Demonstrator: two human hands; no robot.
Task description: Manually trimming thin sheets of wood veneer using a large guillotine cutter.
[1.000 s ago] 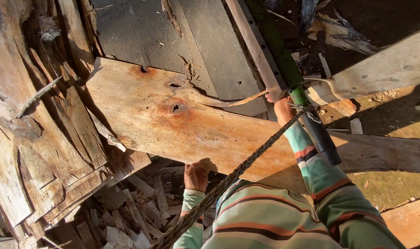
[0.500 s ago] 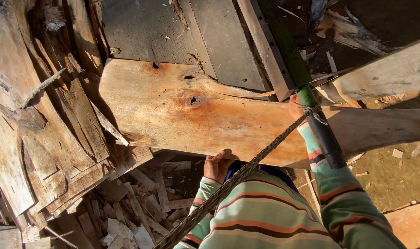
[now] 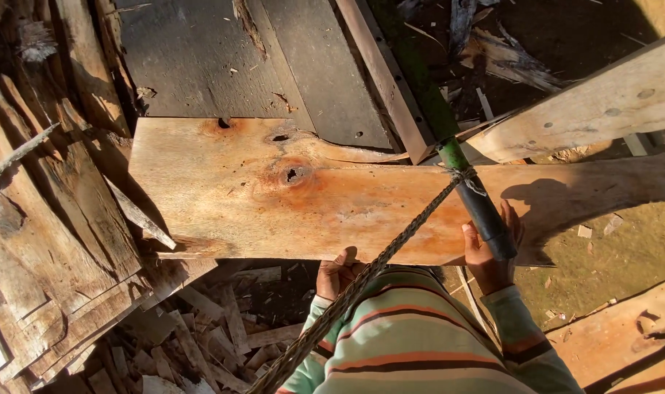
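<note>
We take the wide orange-brown plank (image 3: 310, 197) as our landmark. It lies flat across the wood pile, with a dark knot hole near its middle and a ragged edge on its far side.

Left hand (image 3: 337, 271): it sits at the near edge of the plank, thumb on the top face and fingers curled under the edge. We read this grip as closed on the plank.

Right hand (image 3: 491, 255): it rests at the near edge of the plank, further toward the plank's right end, and is wrapped around the black handle (image 3: 484, 213) of a long tool whose green shaft (image 3: 420, 87) runs away across the plank. This grip is closed on the handle.

A twisted rope (image 3: 376, 266) runs from the person's striped sleeves up to the handle, where it is tied just above the right hand.

Beyond the far edge of the plank lie grey weathered boards (image 3: 223, 58); to the plank's left, a stack of rough slabs (image 3: 48, 241); below its near edge, split offcuts (image 3: 201, 343).

Step in hand, as we judge it: positioning the plank with both hands at its near edge. A further move would call for an even pull on both sides, keeping the rope free of the edge.
</note>
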